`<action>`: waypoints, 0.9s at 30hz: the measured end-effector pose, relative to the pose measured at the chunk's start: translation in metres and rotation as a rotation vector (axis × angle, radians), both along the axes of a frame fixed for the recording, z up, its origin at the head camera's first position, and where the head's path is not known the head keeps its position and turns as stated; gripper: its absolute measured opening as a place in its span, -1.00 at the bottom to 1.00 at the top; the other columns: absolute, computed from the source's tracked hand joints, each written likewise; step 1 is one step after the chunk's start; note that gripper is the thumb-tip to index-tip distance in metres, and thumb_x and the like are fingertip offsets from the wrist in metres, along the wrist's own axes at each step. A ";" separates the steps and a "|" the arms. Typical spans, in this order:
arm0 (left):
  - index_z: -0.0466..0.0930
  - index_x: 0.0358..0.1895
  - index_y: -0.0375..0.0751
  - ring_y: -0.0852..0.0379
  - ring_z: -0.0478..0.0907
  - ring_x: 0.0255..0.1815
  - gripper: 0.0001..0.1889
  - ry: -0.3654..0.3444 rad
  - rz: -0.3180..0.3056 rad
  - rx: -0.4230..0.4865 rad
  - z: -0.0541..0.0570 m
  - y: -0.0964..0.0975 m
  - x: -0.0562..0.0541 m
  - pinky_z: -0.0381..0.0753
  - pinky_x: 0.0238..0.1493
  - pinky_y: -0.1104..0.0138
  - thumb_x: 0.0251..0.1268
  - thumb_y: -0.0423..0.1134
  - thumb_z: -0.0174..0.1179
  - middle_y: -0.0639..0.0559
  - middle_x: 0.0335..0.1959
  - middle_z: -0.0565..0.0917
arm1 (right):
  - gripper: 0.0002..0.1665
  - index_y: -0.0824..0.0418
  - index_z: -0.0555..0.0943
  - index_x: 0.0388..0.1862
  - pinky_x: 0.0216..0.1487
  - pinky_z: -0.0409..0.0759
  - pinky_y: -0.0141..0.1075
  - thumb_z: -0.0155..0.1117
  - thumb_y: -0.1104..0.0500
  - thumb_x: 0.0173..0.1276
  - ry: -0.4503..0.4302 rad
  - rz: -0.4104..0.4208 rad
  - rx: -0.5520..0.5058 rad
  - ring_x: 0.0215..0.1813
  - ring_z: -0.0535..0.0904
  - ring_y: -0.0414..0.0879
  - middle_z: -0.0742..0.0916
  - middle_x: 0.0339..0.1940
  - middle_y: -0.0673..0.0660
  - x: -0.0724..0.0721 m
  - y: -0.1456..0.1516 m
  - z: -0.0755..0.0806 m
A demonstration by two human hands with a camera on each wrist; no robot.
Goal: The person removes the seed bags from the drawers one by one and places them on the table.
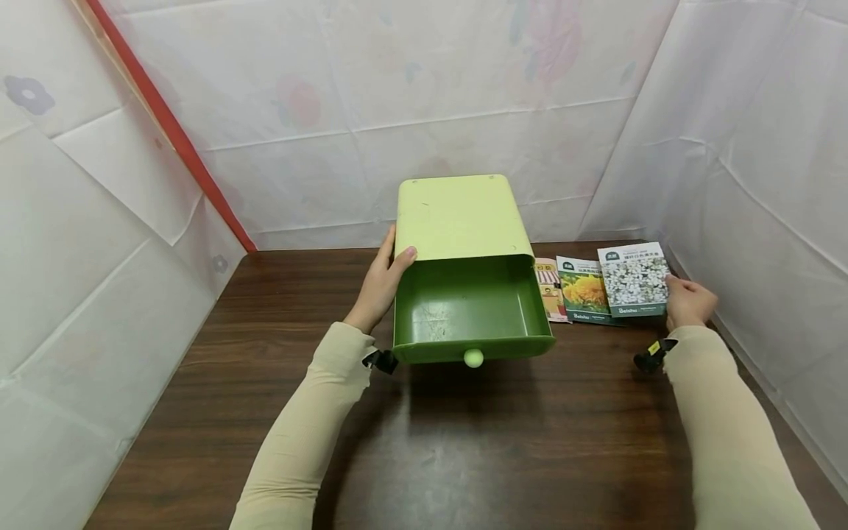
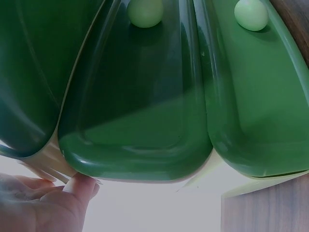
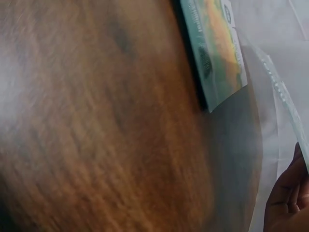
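Observation:
A light-green drawer cabinet [image 1: 460, 217] stands with its dark-green top drawer [image 1: 473, 302] pulled out; nothing shows inside. My left hand [image 1: 386, 280] rests along the cabinet's left side, fingers straight, thumb at the front edge. In the left wrist view, two lower drawers [image 2: 140, 111] with round pale knobs are closed. At the right, my right hand [image 1: 690, 300] pinches the right edge of a seed packet [image 1: 634, 280] with white flowers. The right wrist view shows that packet [image 3: 285, 99] edge-on, raised off the table. Next to it lies a yellow-flower seed packet [image 1: 584, 291].
A pink-and-orange packet [image 1: 551, 291] lies between the yellow-flower packet and the cabinet, partly hidden by the drawer. The dark wooden table [image 1: 497, 456] meets white sheeting [image 1: 298, 147] at the back and both sides. A red strip [image 1: 179, 136] runs down the left corner.

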State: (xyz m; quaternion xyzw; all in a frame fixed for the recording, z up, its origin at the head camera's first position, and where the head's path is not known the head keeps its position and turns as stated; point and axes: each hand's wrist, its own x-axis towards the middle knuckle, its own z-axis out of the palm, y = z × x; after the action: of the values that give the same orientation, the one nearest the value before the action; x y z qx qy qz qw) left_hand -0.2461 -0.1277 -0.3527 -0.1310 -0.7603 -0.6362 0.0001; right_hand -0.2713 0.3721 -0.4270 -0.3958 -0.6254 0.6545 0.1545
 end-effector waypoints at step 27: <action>-0.28 0.57 0.35 0.15 -0.03 0.60 -0.20 0.004 -0.008 0.015 -0.001 0.001 0.001 0.27 0.45 0.03 0.44 0.24 -0.02 0.24 0.62 -0.17 | -0.29 0.36 0.35 0.43 0.22 0.44 0.07 0.10 -0.03 0.44 -0.281 0.276 0.481 0.34 0.36 0.26 0.46 0.33 0.38 0.012 -0.004 -0.014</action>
State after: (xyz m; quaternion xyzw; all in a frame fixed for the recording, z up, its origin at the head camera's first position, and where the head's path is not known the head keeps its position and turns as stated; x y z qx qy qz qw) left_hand -0.2456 -0.1266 -0.3535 -0.1356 -0.7550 -0.6415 0.0000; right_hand -0.2592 0.3680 -0.4414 -0.3458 -0.8254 0.4414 0.0656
